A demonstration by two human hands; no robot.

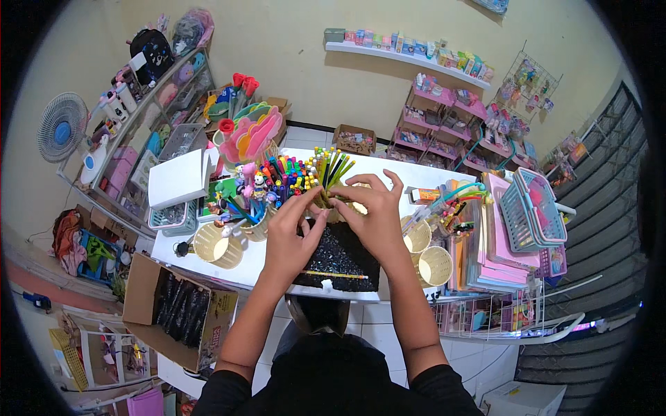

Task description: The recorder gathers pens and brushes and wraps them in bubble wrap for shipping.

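My left hand point(296, 229) and my right hand point(372, 210) meet at the lower ends of a bunch of pencils point(333, 169), fingertips almost touching. Whether either hand grips a pencil cannot be told. Below them on the white table lies a glittery black sheet or bag point(341, 249), with a yellow-striped pencil point(338, 274) across it and a small white scrap point(327, 285) near the table edge. Left of the bunch, many colored pens and markers point(283, 179) stand close together, beside pens with figure toppers point(255, 184).
Cream woven cups point(217, 247) stand left, and others point(434, 268) right. Further right are stacked notebooks and folders point(499, 244) under a light blue basket point(530, 213). A white box point(177, 174) rests on a basket at the left. An open carton point(205, 317) holds black-wrapped bundles.
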